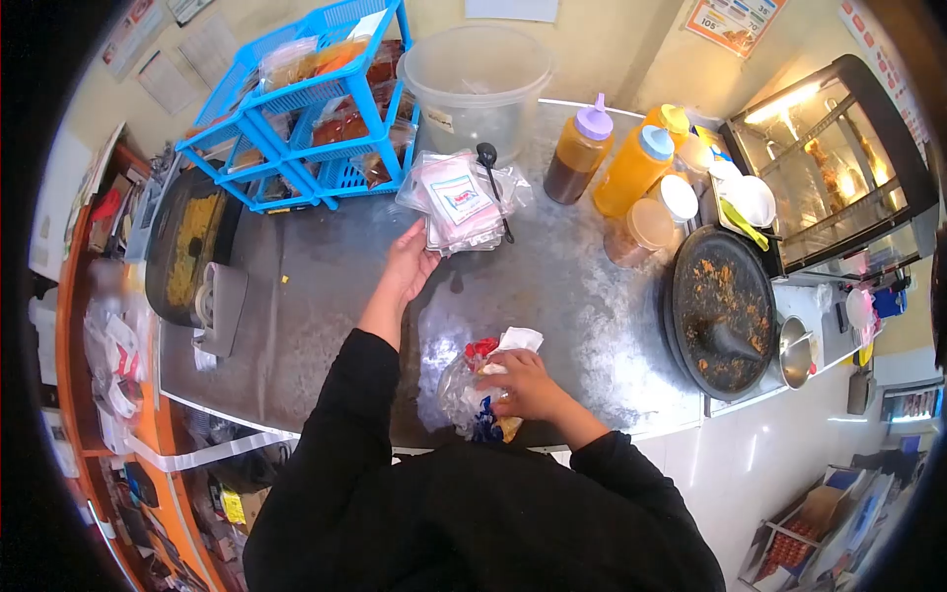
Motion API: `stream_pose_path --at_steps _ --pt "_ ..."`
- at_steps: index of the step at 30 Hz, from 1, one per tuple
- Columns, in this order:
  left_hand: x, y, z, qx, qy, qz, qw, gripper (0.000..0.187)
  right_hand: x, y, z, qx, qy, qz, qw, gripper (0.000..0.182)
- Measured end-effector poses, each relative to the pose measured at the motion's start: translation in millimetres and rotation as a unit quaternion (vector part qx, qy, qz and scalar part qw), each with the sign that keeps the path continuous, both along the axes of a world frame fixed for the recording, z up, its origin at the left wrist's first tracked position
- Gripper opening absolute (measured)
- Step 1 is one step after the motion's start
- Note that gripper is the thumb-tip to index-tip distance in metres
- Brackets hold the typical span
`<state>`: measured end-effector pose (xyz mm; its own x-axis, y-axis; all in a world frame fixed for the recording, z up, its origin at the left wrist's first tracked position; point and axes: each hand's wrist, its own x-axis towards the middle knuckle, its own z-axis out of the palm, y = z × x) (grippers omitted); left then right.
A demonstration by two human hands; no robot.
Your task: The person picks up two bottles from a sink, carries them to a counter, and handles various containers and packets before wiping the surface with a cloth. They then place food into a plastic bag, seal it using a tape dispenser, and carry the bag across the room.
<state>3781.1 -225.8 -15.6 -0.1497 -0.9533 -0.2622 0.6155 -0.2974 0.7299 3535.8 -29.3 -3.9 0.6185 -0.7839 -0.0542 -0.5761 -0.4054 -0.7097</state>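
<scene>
On the metal table, my left hand point(410, 261) touches the lower left edge of a stack of clear plastic packets point(460, 202) with a printed label on top. Its fingers are pressed together at that edge. A black spoon point(492, 187) lies across the stack's right side. Nearer to me, my right hand point(531, 388) is curled over crumpled clear plastic point(455, 397) with red and blue pieces, and a white paper point(521, 339) sticks out above the fingers. What the fingertips press on is partly hidden.
Behind stand a blue basket rack point(288, 97) and a clear bucket point(477, 84). Sauce bottles point(634, 168), a stone mortar point(723, 296) and a lit glass case point(829, 158) are at the right. A black tray point(192, 242) and a tape dispenser point(225, 308) are at the left.
</scene>
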Motion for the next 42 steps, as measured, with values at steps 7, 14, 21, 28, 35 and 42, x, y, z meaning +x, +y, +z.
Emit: stream_pose_path --at_steps 7,14,21,28,35,42 --pt "-39 21 -11 0.027 0.030 -0.034 0.999 0.039 -1 0 -2 -0.001 -0.012 -0.002 1.000 0.043" --pt "-99 43 -5 0.038 0.051 -0.087 0.994 0.038 -2 0 -3 -0.006 0.001 0.003 1.000 0.045" --pt "-150 53 -1 0.044 0.064 -0.128 0.989 0.039 -3 1 -4 -0.002 -0.004 0.001 1.000 0.044" --pt "-177 55 4 0.041 0.070 -0.121 0.989 0.040 -4 0 -3 0.011 -0.005 0.003 1.000 0.045" --pt "-156 37 -11 0.084 -0.017 -0.070 0.994 0.035 -4 -2 -1 0.009 -0.004 0.005 1.000 0.045" --pt "-101 -80 128 -0.424 -0.660 0.323 0.528 0.046 -5 2 -6 -0.009 -0.020 0.002 1.000 0.044"
